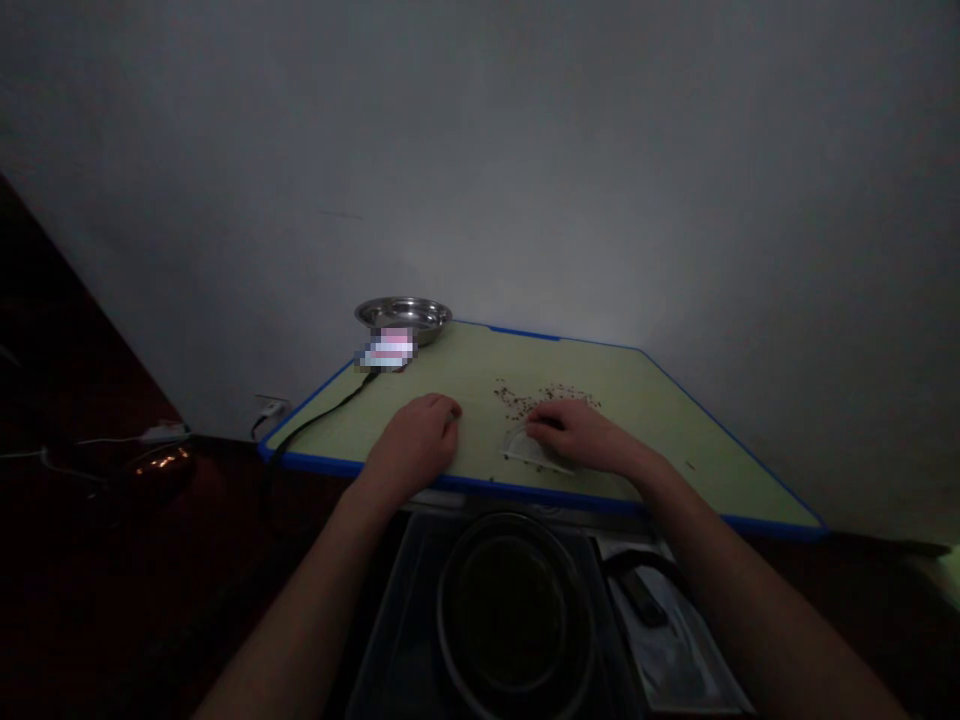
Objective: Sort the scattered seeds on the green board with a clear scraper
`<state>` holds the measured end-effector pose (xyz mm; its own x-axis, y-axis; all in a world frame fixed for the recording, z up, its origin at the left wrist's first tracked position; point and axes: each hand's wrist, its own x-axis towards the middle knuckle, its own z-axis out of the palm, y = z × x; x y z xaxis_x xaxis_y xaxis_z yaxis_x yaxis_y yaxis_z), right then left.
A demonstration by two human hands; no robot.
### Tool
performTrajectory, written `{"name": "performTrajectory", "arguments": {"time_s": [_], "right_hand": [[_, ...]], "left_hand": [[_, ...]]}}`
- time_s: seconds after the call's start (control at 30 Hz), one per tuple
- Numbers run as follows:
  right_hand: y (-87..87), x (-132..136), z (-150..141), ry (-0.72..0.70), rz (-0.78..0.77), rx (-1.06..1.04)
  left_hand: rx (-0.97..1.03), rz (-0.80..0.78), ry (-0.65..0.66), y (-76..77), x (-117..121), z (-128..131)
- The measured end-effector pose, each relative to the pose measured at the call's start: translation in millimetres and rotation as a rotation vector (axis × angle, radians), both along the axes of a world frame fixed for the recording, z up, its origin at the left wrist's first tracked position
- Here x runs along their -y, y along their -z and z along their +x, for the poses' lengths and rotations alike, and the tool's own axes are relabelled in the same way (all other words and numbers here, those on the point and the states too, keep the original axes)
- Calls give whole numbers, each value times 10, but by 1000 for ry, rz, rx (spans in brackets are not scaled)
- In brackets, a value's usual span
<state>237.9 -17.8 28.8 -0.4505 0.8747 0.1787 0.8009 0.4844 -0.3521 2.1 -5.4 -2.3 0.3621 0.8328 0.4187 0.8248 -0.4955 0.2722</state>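
Note:
Many small dark bits (559,395), like seeds or beans, lie scattered on a pale green table (442,375) with a blue edge. My right hand (574,432) is over their near side, its thumb and fingers drawn together in a pinch. Anything between those fingertips is too small or dark to make out. Under and beside this hand lies a clear, half-round flat piece (532,450), which looks like a protractor, its straight side toward me. To the left, my left hand (420,440) rests on the table with curled fingers; what it holds, if anything, is hidden.
A shiny metal bowl (405,315) stands at the far left corner, beside a lit, blurred-out screen (386,350) with a black cable (322,412). Nearest me is a round dark pan or lid (517,610). A pale wall (525,180) rises behind the table.

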Motion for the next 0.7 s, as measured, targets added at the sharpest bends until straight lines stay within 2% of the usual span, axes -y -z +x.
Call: {"name": "performTrajectory", "arguments": {"time_s": [0.43,0.7], "right_hand": [[7,142,-102,-133,-57,-51],[-7,148,-134,-152,-86,-65]], "left_hand": [[-6,8,-7,-11,13,0],[9,3,9,-17,13,0]]}}
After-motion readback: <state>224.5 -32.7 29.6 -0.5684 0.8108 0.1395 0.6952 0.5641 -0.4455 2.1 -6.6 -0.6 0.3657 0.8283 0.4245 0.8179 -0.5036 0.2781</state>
